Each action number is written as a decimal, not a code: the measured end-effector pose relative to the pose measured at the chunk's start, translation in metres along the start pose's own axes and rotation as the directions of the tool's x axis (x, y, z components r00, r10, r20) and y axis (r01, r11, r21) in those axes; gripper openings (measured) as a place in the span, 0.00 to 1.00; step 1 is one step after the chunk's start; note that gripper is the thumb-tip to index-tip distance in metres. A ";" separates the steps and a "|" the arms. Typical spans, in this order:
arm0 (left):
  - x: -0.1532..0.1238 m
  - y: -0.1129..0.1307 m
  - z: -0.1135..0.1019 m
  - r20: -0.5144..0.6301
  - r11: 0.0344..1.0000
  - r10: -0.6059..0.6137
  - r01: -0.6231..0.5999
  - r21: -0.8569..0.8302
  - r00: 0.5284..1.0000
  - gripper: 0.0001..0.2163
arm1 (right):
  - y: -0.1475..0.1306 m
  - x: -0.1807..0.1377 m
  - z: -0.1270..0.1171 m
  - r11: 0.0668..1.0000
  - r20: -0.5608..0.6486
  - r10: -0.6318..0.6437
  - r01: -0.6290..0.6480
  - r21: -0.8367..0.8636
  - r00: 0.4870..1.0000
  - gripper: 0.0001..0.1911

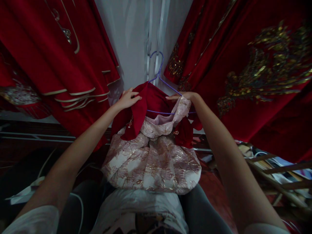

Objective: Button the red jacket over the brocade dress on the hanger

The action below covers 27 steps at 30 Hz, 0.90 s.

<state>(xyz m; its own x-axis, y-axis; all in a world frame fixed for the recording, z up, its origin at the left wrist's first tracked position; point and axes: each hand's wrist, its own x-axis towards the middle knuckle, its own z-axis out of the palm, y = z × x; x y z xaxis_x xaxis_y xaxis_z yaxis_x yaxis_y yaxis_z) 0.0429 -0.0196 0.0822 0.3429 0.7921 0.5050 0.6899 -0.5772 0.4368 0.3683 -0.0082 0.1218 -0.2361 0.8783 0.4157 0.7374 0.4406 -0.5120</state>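
Note:
A purple wire hanger [161,65] carries a puffy pink-and-gold brocade dress [156,162], with one strap over its right side. A dark red jacket [139,113] with beaded trim lies around the top of the dress and the hanger. On the left side of the jacket, my left hand [129,98] is closed on the cloth near the shoulder. My right hand [184,96] is at the hanger's right arm, behind the strap. Its fingers reach straight over the red cloth inside the neck opening, and the thumb is hidden.
Red garments [83,65] with pale piping hang at the left. More red garments with a gold sequin motif [265,71] hang at the right. A pale wall with metal rails [158,35] stands behind. A wooden rack [280,182] holding several items is at lower right.

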 end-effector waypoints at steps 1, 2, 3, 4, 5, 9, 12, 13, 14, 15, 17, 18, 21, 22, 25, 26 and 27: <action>0.000 0.000 0.000 0.001 1.000 -0.004 0.004 -0.001 1.000 0.11 | 0.003 0.002 0.000 0.999 0.098 0.047 -0.049 0.017 0.994 0.17; 0.000 0.000 0.000 0.001 1.000 -0.009 0.009 0.000 1.000 0.11 | 0.005 0.003 0.000 0.993 0.211 0.101 -0.110 0.034 0.972 0.17; 0.000 0.000 0.000 0.001 1.000 -0.012 0.012 0.001 1.000 0.11 | 0.008 0.005 0.000 0.985 0.281 0.145 -0.166 0.052 0.949 0.17; 0.000 0.000 0.000 0.001 1.000 -0.012 0.012 0.003 1.000 0.11 | 0.010 0.006 0.001 0.975 0.301 0.177 -0.208 0.074 0.937 0.16; -0.001 0.000 0.000 0.002 1.000 -0.010 0.010 0.003 1.000 0.11 | 0.013 0.008 0.002 0.967 0.286 0.200 -0.236 0.099 0.937 0.16; -0.001 -0.002 0.001 0.000 1.000 0.002 -0.002 0.002 1.000 0.11 | 0.023 0.013 0.007 0.965 -0.012 0.206 -0.201 0.167 0.979 0.16; 0.001 -0.003 0.001 -0.009 1.000 0.011 -0.011 -0.006 1.000 0.11 | 0.028 0.015 0.005 0.972 -0.238 0.221 -0.192 0.139 0.946 0.15; 0.002 -0.003 0.001 -0.009 1.000 0.014 -0.015 -0.010 1.000 0.10 | 0.029 0.015 0.003 0.970 -0.279 0.235 -0.207 0.127 0.931 0.15; 0.002 -0.002 0.001 -0.006 1.000 0.020 -0.020 -0.014 1.000 0.10 | 0.030 0.015 -0.001 0.968 -0.307 0.247 -0.222 0.116 0.919 0.15; 0.002 -0.002 0.001 0.001 1.000 0.026 -0.026 -0.017 1.000 0.11 | 0.031 0.013 -0.005 0.968 -0.329 0.252 -0.231 0.102 0.910 0.15; 0.002 -0.001 0.001 0.015 0.999 0.038 -0.038 -0.018 0.999 0.12 | 0.035 0.008 -0.017 0.972 -0.362 0.234 -0.226 0.064 0.902 0.15; 0.000 0.000 0.001 0.021 0.999 0.043 -0.043 -0.010 0.999 0.12 | 0.038 0.003 -0.024 0.973 -0.379 0.229 -0.228 0.047 0.897 0.15; -0.004 0.001 0.001 0.020 0.998 0.053 -0.053 0.040 0.998 0.13 | 0.051 -0.017 -0.048 0.953 -0.428 0.288 -0.300 0.042 0.856 0.14; -0.006 0.001 0.001 0.019 0.996 0.057 -0.058 0.060 0.998 0.13 | 0.055 -0.026 -0.057 0.939 -0.434 0.328 -0.339 0.056 0.839 0.15; -0.010 0.004 0.002 0.010 0.989 0.069 -0.070 0.132 0.998 0.13 | 0.059 -0.057 -0.082 0.921 -0.416 0.375 -0.384 0.066 0.829 0.14; -0.012 0.006 0.003 0.003 0.985 0.071 -0.070 0.159 0.997 0.13 | 0.056 -0.067 -0.089 0.923 -0.386 0.365 -0.384 0.032 0.847 0.14; -0.013 0.007 0.004 -0.007 0.980 0.071 -0.069 0.186 0.997 0.13 | 0.051 -0.078 -0.095 0.919 -0.356 0.366 -0.395 -0.008 0.860 0.14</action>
<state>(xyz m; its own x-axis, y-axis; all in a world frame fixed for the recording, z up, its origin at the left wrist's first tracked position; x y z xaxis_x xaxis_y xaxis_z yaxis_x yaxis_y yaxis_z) 0.0459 -0.0334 0.0759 0.3870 0.7477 0.5396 0.7712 -0.5832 0.2550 0.4841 -0.0718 0.1351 0.2925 0.8504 0.4373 0.7758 0.0563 -0.6285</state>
